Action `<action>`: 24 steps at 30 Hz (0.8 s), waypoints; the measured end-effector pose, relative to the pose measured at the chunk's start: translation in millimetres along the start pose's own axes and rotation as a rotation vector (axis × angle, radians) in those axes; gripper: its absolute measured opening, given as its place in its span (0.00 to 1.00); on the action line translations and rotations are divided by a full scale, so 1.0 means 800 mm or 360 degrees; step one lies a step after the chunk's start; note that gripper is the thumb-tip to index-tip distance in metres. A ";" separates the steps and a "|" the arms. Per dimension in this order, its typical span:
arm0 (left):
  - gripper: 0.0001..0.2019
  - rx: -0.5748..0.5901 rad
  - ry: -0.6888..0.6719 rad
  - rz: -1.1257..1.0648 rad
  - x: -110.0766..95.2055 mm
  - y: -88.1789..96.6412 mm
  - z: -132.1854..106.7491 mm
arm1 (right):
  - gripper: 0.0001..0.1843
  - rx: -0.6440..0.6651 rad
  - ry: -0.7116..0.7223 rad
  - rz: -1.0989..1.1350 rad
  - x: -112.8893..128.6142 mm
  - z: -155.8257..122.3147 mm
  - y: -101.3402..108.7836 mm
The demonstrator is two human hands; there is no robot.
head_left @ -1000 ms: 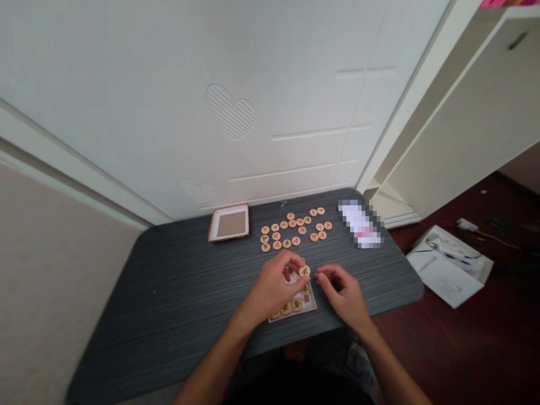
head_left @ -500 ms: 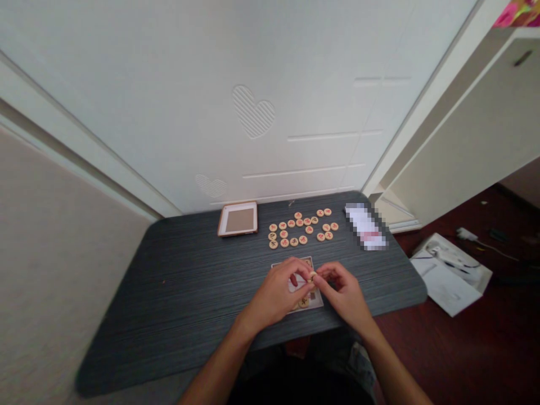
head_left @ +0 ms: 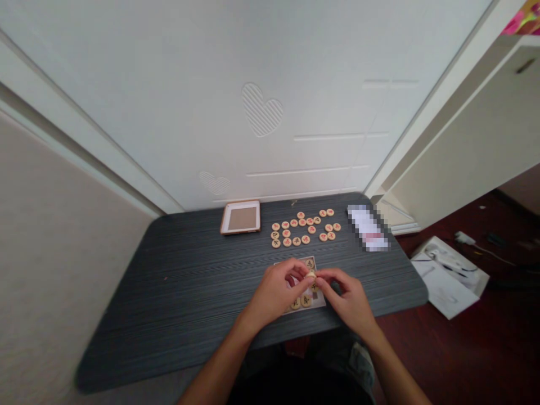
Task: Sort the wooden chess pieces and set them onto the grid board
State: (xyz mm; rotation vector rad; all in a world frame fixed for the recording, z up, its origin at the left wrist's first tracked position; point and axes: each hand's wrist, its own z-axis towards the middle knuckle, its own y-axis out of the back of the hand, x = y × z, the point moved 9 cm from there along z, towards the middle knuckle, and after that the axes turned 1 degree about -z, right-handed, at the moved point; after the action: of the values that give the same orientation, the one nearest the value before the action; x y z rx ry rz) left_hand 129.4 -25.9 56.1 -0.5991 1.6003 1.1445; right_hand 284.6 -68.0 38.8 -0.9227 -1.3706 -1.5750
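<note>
My left hand and my right hand meet over a printed paper sheet, and the fingertips of both pinch a round wooden xiangqi piece. Under my hands, more wooden pieces lie on the sheet, partly hidden by my fingers. Farther away, a loose cluster of several wooden pieces with red and black characters lies on the table, out of reach of my fingertips.
The dark grey wood-grain table has a white-framed square tray and a blurred pale object at its far side. A white door stands behind it. White papers and a cable lie on the dark red floor at right.
My right hand has moved left from beside the piece, and its fingertips now meet my left fingers on it. The view has shifted slightly, and the piece sits lower, closer to the sheet.
</note>
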 end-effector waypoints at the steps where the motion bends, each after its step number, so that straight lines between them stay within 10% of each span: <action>1: 0.08 0.0000 0.0010 -0.0018 0.001 0.000 0.000 | 0.12 0.0000 -0.0001 -0.0007 0.000 0.000 0.000; 24: 0.07 0.0050 0.0006 0.0191 -0.002 -0.013 -0.010 | 0.10 -0.0018 0.0068 -0.0108 -0.004 -0.008 0.000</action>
State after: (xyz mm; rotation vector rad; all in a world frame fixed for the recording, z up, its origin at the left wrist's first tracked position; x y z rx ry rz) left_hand 135.1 -37.7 53.3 -0.4903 1.6729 1.2043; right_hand 285.7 -74.3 34.7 -0.8525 -1.3771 -1.6456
